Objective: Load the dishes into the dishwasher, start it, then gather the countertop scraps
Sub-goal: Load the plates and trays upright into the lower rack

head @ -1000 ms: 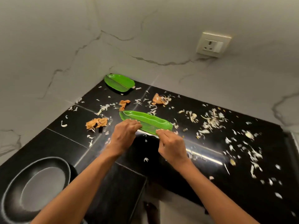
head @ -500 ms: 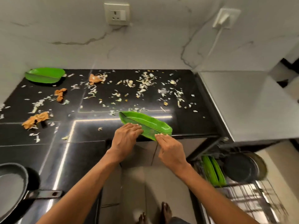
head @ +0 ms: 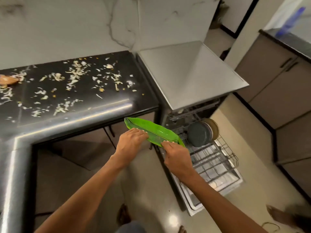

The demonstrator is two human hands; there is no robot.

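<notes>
We hold the green leaf-shaped tray (head: 151, 132) in mid-air btw the countertop (head: 80, 118) and the open dishwasher (head: 193, 81): left hand (head: 130, 142) and right hand (head: 176, 157) each grip its near edge. Dark plates (head: 200, 134) stand in the rack (head: 213, 162) (possibly three). Scraps (head: 74, 76) litter the counter. No legible writing.

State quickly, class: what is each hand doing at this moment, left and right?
Left hand: grips the near edge of the green leaf-shaped plate.
Right hand: pinches the same plate at its right end, beside the dishwasher rack.
</notes>
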